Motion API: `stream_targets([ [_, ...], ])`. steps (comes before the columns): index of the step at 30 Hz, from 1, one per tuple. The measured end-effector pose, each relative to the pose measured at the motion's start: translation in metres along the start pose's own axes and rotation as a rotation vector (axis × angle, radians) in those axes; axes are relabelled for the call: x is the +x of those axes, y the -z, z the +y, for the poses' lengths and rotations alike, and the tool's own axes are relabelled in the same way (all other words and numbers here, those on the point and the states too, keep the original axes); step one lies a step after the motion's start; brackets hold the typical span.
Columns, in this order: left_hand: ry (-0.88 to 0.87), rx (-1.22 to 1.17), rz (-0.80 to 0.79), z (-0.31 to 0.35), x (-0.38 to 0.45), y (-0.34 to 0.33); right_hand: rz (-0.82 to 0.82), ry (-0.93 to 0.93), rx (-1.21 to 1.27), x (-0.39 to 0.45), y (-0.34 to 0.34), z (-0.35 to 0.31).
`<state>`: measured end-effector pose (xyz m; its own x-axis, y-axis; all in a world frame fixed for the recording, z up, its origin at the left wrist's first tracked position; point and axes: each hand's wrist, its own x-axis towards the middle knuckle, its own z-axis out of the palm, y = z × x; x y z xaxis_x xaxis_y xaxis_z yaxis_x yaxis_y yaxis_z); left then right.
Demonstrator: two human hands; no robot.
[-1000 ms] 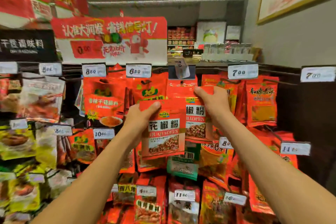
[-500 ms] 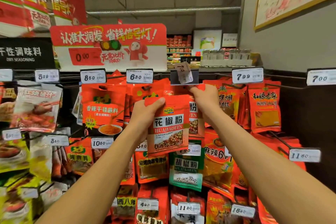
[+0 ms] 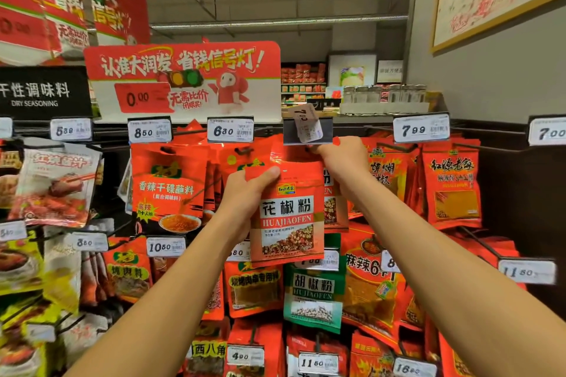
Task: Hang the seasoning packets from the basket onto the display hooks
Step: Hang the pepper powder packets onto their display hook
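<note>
- Two bare hands work at a supermarket's dry-seasoning rack, both raised to the top row of display hooks.
- The left hand (image 3: 245, 193) grips one red Huajiaofen packet (image 3: 288, 214) by its upper left corner, thumb across the front, held upright before the rack.
- The right hand (image 3: 343, 156) pinches the top of a second matching packet (image 3: 332, 202) (mostly hidden behind the first), just below a black tag holder (image 3: 307, 131) with a crooked 7.00 price tag.
- One green Hujiaofen packet (image 3: 312, 297) hangs directly below.
- Five top-row price tags read clearly, from 5.89 to 7.00.
</note>
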<state>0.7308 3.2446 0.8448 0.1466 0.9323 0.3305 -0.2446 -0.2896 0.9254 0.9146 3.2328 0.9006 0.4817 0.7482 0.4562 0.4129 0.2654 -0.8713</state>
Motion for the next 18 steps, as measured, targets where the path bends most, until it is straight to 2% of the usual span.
stream_targets([
  [3,0.007,-0.005,-0.016,-0.004,0.004,0.001,0.015,0.010,0.002,0.000,-0.002,0.005],
  [7,0.021,0.009,-0.036,-0.009,0.009,0.003,0.028,-0.081,0.020,0.013,-0.002,0.021],
  [15,-0.012,0.009,-0.046,-0.003,0.017,0.002,0.094,-0.100,-0.319,0.055,-0.027,0.039],
  [18,-0.021,0.025,-0.066,-0.002,0.018,-0.003,0.047,-0.115,-0.392,0.066,-0.028,0.041],
])
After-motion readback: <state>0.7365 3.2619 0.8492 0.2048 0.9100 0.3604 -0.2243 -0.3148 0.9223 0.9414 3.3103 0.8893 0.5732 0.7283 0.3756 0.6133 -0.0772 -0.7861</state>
